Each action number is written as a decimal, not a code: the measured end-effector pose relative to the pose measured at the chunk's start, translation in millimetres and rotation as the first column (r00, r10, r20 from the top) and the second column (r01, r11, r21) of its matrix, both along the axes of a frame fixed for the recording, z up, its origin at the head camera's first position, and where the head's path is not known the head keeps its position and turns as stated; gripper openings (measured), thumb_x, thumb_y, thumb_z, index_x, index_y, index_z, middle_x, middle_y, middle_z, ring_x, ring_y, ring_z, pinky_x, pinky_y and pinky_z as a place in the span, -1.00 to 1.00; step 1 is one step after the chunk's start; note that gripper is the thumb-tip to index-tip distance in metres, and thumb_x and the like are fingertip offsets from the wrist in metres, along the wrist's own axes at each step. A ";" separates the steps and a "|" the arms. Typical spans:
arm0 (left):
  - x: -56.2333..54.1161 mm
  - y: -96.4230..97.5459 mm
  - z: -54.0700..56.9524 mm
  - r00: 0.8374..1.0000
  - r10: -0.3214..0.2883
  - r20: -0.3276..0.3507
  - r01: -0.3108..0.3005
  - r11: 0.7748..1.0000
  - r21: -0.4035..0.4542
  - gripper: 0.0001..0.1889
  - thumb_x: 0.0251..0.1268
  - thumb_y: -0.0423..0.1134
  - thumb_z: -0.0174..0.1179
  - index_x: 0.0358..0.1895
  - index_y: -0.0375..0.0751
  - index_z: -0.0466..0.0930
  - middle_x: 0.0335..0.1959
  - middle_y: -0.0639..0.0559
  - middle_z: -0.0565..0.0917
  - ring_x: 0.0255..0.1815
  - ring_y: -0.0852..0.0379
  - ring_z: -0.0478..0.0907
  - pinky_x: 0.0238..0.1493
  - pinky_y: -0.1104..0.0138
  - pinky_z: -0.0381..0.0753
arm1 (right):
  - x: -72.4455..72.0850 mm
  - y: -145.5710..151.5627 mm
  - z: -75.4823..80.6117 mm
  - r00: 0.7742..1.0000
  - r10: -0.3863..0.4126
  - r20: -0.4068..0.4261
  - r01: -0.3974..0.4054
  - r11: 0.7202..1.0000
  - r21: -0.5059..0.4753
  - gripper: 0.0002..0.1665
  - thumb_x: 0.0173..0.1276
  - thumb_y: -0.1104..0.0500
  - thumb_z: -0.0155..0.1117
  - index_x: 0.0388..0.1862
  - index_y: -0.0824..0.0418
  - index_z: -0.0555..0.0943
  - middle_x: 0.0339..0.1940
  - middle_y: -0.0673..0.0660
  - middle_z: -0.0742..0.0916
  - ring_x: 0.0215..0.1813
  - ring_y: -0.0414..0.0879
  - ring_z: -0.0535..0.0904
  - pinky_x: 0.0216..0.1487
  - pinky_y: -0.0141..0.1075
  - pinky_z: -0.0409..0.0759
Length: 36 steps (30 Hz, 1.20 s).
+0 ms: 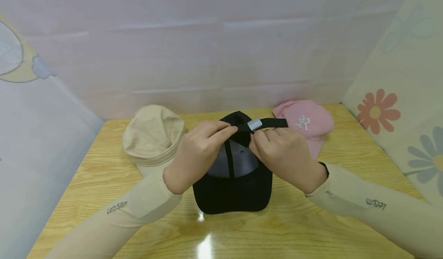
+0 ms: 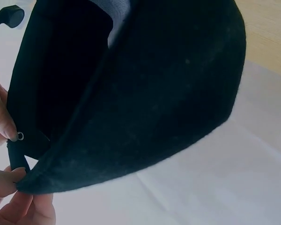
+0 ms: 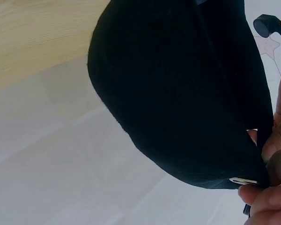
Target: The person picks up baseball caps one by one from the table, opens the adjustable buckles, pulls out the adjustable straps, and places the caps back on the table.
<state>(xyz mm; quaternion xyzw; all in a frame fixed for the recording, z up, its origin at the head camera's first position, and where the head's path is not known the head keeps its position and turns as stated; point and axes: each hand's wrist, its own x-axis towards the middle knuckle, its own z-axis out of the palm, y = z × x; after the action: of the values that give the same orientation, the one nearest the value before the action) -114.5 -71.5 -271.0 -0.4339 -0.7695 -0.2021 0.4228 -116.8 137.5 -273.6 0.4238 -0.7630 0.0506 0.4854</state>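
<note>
Black cap (image 1: 232, 193): gripped at the back edge, hollow side with grey panels turned toward the head camera, brim nearest the wearer; touching the table or not, cannot tell.
Left hand (image 1: 197, 153): fingers narrow, pinching the black cap's strap (image 1: 275, 123) just left of the silver buckle (image 1: 255, 124).
Right hand (image 1: 282, 147): fingers curled, pinching the black cap's edge just below the buckle.
Strap end: flat, sticking out rightward from the black cap, past the buckle.
Beige cap (image 1: 154, 134): left of the black cap, partly behind the left hand.
Pink cap (image 1: 308, 118): right of the black cap, white letter in front, partly behind the right hand.
Sleeves (image 1: 138, 201): pale, dark lettering, nearer the wearer than the black cap.
Table (image 1: 104, 166): wood-grained, spread around the black cap.
Backdrop (image 1: 207, 59): pale, creased, beyond the black cap.
</note>
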 end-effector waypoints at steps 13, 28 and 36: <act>-0.7 -2.2 0.2 1.000 -0.010 0.000 0.010 0.999 0.040 -0.75 0.14 -0.65 0.22 -0.15 -0.34 0.69 -0.23 -0.16 0.66 -0.26 -0.06 0.63 -0.19 0.25 0.65 | -2.1 4.1 1.3 1.000 -0.004 0.005 0.004 1.000 -0.005 -0.56 0.47 0.28 -0.17 -0.68 0.29 0.28 -0.83 0.05 0.25 -0.82 -0.11 0.15 -0.80 -0.37 0.02; -2.2 -2.6 6.2 0.999 -0.033 0.027 0.030 0.996 0.080 -0.76 0.18 -0.64 0.20 -0.14 -0.35 0.69 -0.21 -0.19 0.66 -0.23 -0.11 0.62 -0.19 0.21 0.64 | 1.1 5.6 4.9 0.999 -0.052 0.003 0.052 0.999 -0.016 -0.55 0.49 0.29 -0.10 -0.68 0.30 0.26 -0.83 0.06 0.27 -0.83 -0.11 0.15 -0.80 -0.39 0.01; -4.0 -2.0 7.0 1.000 -0.024 0.014 0.023 0.995 0.093 -0.77 0.19 -0.65 0.18 -0.15 -0.36 0.68 -0.23 -0.19 0.66 -0.23 -0.11 0.61 -0.19 0.20 0.65 | 0.5 6.0 5.1 0.998 -0.056 0.016 0.057 0.998 -0.021 -0.56 0.48 0.28 -0.11 -0.68 0.29 0.26 -0.83 0.06 0.26 -0.83 -0.10 0.15 -0.81 -0.38 0.03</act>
<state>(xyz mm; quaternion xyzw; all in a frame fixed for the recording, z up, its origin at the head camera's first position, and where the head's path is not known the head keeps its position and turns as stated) -118.5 -73.5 -264.0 -0.4213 -0.7573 -0.2458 0.4342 -116.3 143.5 -268.4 0.3963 -0.7777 0.0483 0.4855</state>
